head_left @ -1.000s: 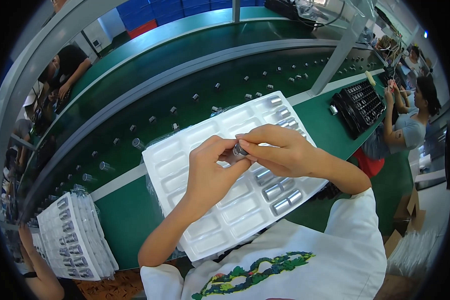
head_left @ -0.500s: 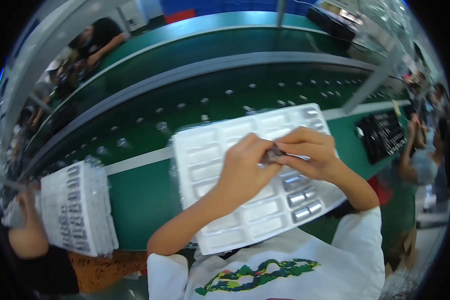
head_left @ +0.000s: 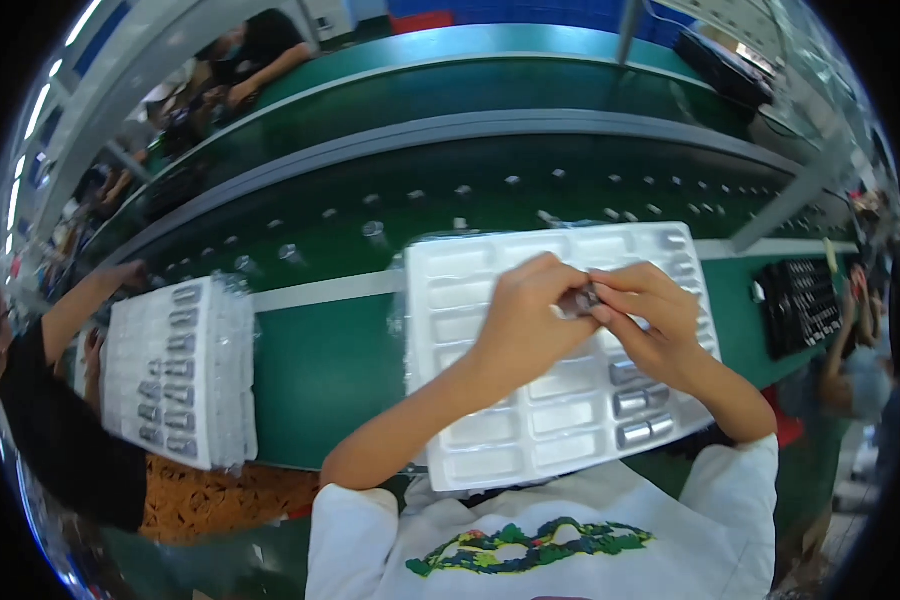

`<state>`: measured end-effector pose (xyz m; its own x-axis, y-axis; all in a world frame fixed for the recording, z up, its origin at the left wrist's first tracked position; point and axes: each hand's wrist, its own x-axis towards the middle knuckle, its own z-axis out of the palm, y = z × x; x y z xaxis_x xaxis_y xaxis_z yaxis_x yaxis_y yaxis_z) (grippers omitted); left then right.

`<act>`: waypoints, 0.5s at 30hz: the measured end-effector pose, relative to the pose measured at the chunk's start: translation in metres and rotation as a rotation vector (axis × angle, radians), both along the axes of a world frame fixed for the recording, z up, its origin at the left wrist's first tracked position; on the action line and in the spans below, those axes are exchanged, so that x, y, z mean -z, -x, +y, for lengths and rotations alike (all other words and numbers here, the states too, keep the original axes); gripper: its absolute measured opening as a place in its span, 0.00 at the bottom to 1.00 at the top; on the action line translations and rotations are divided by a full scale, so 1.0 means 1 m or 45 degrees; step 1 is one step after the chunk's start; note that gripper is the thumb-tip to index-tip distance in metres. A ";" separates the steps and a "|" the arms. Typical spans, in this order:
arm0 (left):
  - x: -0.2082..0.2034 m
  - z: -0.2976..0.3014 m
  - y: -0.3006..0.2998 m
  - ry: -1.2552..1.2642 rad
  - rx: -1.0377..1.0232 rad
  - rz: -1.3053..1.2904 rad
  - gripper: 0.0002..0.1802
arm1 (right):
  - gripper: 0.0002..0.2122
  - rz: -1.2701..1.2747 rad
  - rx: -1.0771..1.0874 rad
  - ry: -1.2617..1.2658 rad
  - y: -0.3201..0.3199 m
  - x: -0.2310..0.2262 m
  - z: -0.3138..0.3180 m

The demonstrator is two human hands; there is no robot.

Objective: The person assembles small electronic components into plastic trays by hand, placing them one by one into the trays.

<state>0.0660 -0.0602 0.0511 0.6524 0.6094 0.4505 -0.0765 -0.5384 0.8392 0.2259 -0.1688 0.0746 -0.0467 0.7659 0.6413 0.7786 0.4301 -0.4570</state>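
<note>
Head | hands (head_left: pixel 532 312) hold cylinder (head_left: pixel 576 301) over tray (head_left: pixel 565 418) | green bench (head_left: pixel 320 370) beyond left edge

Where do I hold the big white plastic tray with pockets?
Probably best by the rims of the white plastic tray: left hand from the left side, right hand from the right. It lies flat and wide, so two opposite edges should balance it; keep it level, because shiny silver cylinders sit in pockets along its right side.
</note>
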 end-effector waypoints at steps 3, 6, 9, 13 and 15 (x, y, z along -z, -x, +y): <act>-0.006 0.002 0.005 -0.169 0.035 -0.098 0.17 | 0.12 0.442 -0.114 0.148 -0.005 0.014 -0.001; -0.002 -0.005 0.006 -0.247 0.026 -0.141 0.17 | 0.13 1.028 -0.175 0.339 0.003 0.015 0.007; -0.011 0.001 0.009 -0.466 0.004 -0.147 0.17 | 0.18 1.180 -0.264 0.693 0.001 0.006 0.004; -0.011 0.005 0.009 -0.391 0.074 -0.201 0.19 | 0.18 1.164 -0.306 0.987 0.005 0.000 0.000; -0.011 0.005 0.012 -0.393 0.084 -0.194 0.19 | 0.18 1.072 -0.248 0.764 0.016 0.002 -0.002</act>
